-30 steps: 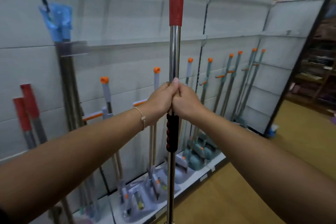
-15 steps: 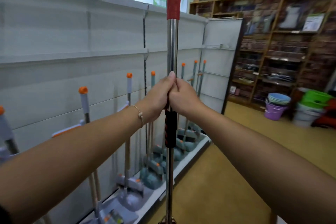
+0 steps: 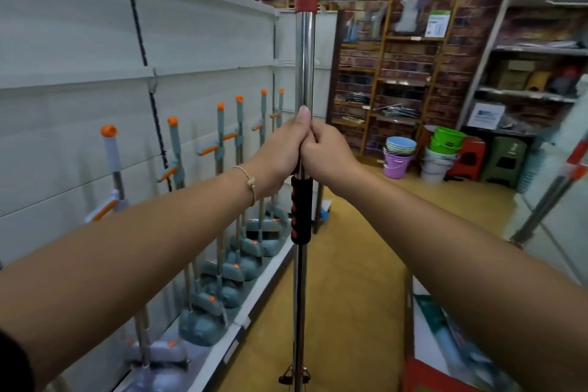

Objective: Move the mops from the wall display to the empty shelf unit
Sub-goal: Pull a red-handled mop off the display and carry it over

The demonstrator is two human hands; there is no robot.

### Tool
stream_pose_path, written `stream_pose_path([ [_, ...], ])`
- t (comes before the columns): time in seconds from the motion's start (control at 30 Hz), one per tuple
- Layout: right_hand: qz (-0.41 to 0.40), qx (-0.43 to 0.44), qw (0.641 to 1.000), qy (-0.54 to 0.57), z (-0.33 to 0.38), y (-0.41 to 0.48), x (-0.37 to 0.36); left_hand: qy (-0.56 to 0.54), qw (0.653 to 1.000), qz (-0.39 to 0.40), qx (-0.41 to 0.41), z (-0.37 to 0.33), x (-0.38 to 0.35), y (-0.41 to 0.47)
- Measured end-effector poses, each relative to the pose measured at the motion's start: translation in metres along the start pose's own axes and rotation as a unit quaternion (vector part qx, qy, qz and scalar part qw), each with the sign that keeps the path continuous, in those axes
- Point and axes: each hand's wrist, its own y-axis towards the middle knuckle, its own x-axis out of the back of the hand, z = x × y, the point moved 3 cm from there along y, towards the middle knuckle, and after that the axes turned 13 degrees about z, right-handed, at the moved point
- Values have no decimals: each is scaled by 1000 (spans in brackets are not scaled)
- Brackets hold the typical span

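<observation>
Two-handed grip: left hand (image 3: pixel 280 153) and right hand (image 3: pixel 329 151) both clasp mop pole (image 3: pixel 304 57) | pole upright, probably for balance while carrying | wall display (image 3: pixel 95 41) at left.

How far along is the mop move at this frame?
Done: perhaps one; a similar red-and-chrome pole leans at the right edge. In hand: left hand and right hand grip an upright chrome mop pole with red sleeve. Left: several orange-capped grey mops stand in the white wall display.

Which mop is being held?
The steel-shafted mop with red sleeve, gripped upright by left hand and right hand; the orange-capped mops stand on the wall display.
</observation>
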Motion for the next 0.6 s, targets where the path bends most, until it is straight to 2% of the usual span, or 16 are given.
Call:
stream_pose_path([
  [0.37, -74, -84, 993, -47, -101, 83, 46, -17, 994, 100, 34, 75, -8, 139],
  [0.6, -121, -115, 984, -62, -142, 151, 78, -25, 987, 159, 21, 99, 2, 236],
])
